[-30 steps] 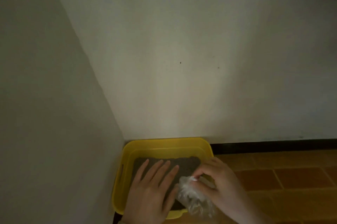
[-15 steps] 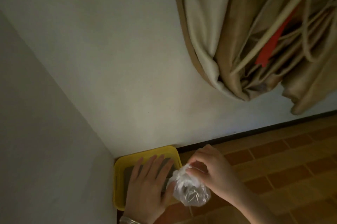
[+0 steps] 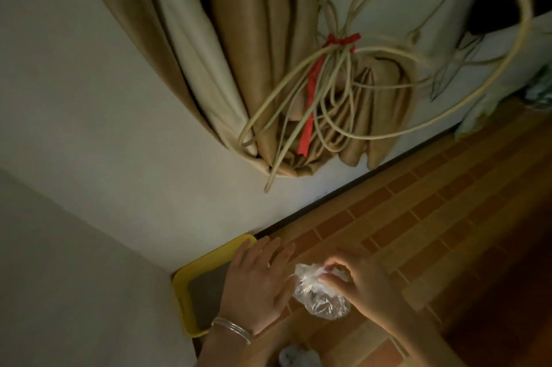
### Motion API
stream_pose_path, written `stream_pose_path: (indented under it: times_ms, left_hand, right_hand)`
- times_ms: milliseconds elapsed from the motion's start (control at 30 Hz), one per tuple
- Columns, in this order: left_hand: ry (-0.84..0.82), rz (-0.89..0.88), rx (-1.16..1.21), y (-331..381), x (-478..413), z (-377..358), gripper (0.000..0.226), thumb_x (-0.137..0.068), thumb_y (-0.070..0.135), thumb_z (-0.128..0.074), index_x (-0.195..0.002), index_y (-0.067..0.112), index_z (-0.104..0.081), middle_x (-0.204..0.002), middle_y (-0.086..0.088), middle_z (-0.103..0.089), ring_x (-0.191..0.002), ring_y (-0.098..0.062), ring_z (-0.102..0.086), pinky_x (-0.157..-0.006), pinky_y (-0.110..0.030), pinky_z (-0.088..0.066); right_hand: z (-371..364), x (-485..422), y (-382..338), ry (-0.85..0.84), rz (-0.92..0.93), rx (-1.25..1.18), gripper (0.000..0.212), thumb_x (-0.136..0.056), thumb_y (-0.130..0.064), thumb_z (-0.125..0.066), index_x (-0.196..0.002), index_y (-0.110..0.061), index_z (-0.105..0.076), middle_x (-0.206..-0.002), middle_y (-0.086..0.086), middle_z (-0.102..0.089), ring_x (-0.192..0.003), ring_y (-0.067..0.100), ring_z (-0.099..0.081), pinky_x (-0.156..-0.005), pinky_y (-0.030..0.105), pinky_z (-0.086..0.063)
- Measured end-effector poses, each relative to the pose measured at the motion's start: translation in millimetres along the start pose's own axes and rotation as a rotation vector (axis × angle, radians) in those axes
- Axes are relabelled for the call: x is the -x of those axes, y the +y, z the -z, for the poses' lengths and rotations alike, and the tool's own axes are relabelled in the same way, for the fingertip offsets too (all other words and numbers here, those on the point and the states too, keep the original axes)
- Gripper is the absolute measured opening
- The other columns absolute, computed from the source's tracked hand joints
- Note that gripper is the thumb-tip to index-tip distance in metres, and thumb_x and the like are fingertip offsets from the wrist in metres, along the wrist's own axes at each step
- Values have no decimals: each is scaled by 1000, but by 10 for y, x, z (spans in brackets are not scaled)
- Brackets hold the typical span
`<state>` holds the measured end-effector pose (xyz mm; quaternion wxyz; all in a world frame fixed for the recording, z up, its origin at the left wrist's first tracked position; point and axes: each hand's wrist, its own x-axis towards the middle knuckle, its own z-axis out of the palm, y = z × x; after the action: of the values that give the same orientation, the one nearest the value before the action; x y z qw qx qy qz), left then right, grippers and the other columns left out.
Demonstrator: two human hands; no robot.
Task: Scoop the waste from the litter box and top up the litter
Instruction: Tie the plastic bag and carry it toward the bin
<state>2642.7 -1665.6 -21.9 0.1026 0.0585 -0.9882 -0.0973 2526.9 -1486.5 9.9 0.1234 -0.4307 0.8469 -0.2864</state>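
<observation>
The yellow litter box (image 3: pixel 191 271) sits in the wall corner at the bottom left, with dark grey litter (image 3: pixel 209 292) inside. My left hand (image 3: pixel 257 286) lies flat with fingers spread over the box's right side, a silver bangle on its wrist. To the right of the box, my right hand (image 3: pixel 361 283) pinches the top of a small clear plastic bag (image 3: pixel 319 296) with dark material in it, held over the floor tiles.
White walls meet in a corner behind the box. A beige curtain (image 3: pixel 268 68) bundled with cream cords and a red tie hangs above. Brown brick-pattern floor tiles (image 3: pixel 433 217) stretch to the right. A pale object (image 3: pixel 298 356) lies at the bottom edge.
The view has swung right and up, bringing the curtain into sight. My right hand has carried the plastic bag from over the box to over the floor tiles. My left hand stays on the box.
</observation>
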Motion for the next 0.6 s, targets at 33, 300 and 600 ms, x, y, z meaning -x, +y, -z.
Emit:
stream_pose_path:
  times_ms: [33,300,600]
  left_hand:
    - [-9,-30,-8,61,-70,57,46,-85,52,-43,-121,28,-58,-117,2,-65,-110,-19,-60,-99,-44,-42]
    - [-45,-244,51,575,-512,180,47,-82,54,-49,-123,32,-52,-112,9,-65,-105,-14,-60,-97,-34,-39]
    - [-235,-311,108,1456,-1242,90,44,-81,57,-44,-119,38,-57,-107,18,-65,-99,-5,-62,-93,-28,-41]
  right_hand:
    - [88,51,-2,15,-31,3,16,-77,-47,-55,-78,-31,-60,-69,-34,-40,-67,-22,-44,-63,-5,-32]
    - [615,421,283,130,-267,-21,21,-77,-45,-61,-84,-26,-66,-78,-22,-58,-73,-8,-54,-65,4,-42]
    - [1405,770,973,271,-386,37,17,-78,-37,-63,-79,-20,-68,-73,-24,-53,-77,-2,-45,-69,10,-32]
